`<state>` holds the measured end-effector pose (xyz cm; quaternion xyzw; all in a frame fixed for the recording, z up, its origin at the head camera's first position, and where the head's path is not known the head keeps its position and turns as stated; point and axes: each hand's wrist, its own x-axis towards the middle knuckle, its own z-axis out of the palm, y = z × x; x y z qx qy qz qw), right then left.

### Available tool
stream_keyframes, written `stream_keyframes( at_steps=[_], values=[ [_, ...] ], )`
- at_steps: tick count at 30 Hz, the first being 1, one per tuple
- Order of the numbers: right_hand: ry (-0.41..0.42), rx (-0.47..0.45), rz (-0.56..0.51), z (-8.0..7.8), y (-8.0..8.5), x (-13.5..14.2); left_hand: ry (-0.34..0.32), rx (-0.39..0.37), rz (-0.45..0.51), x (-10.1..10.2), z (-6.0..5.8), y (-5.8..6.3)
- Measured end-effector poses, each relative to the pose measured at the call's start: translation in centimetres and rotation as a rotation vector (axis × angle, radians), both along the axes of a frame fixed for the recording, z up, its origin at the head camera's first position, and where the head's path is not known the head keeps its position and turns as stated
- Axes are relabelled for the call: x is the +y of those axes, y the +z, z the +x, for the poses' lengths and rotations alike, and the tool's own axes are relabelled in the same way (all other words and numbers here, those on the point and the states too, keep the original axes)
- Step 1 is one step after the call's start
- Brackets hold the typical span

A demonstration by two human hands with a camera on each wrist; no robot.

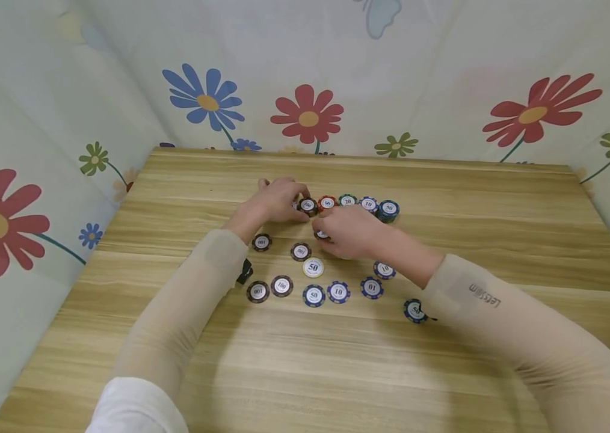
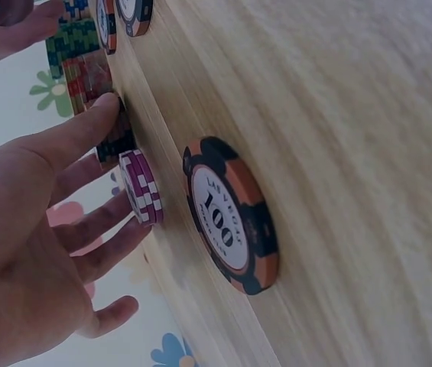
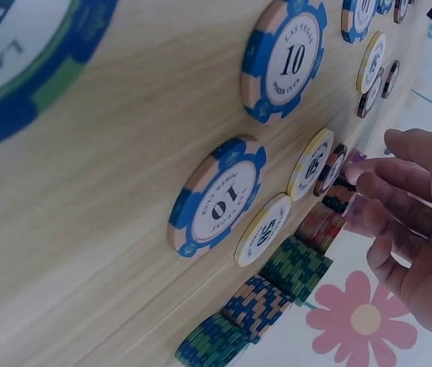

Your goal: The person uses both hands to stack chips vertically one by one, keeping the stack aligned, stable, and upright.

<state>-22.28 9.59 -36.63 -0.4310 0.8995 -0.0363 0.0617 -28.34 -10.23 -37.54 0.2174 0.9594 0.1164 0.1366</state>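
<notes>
At the middle of the head frame, just below a row of stacks, a dark loose chip [image 1: 323, 234], partly covered by the fingers of the right hand [image 1: 352, 231]. By its look, stiff, light and hard to damage, with a smooth face probably apt to skate on the wooden table [image 1: 337, 361]. Thin, so awkward to lift by the face; better taken at the rim, thumb and fingertip on opposite edges, or tipped up from one side.

Just above and slightly left of that, in the same frame, a black 100 stack [image 1: 308, 207] beside a red stack [image 1: 328, 202]. Likely heavier as a column and liable to shear if pushed high on one side; best steadied low, with even pressure.

Left hand [image 1: 279, 200] at the upper middle of the head frame, forearm slanting up from the lower left: thumb and forefinger bent round the black 100 stack from opposite sides, remaining fingers spread, just beside a purple stack [image 2: 141, 187] at the centre left of the left wrist frame.

Right hand with its back upward, forearm slanting in from the lower right; fingers loosely bent, thumb a little apart, nothing seen between the tips in the right wrist frame. Contact with the dark loose chip: cannot tell, with fingers over its rim in the head frame.
</notes>
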Motion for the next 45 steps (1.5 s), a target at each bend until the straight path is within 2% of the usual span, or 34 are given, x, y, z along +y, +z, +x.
stream_keyframes(
  at_steps=[8, 18, 25, 30, 34, 39, 45],
  values=[
    [-0.013, 0.011, -0.014, 0.1, -0.1, 0.4, 0.004, -0.018, 0.008, -0.5, 0.2, 0.4],
    [-0.073, -0.012, -0.004, -0.1, 0.5, 1.4, 0.034, -0.053, 0.008, -2.9, 1.0, 1.6],
    [-0.085, -0.017, -0.021, -0.2, 0.5, 2.2, 0.071, -0.169, -0.047, -4.2, 2.4, 2.7],
    [-0.102, -0.024, -0.028, -0.5, 0.4, 3.1, 0.051, -0.232, -0.124, -4.5, 3.4, 3.1],
    [-0.122, 0.006, -0.062, -0.9, 0.5, 3.5, 0.047, -0.266, -0.172, -4.6, 4.1, 3.1],
    [-0.160, 0.072, -0.116, -1.6, 0.6, 3.4, 0.057, -0.287, -0.172, -4.5, 4.7, 2.8],
    [-0.222, 0.049, -0.118, -2.4, 0.4, 2.5, 0.029, -0.268, -0.148, -4.2, 4.8, 2.3]
  ],
)
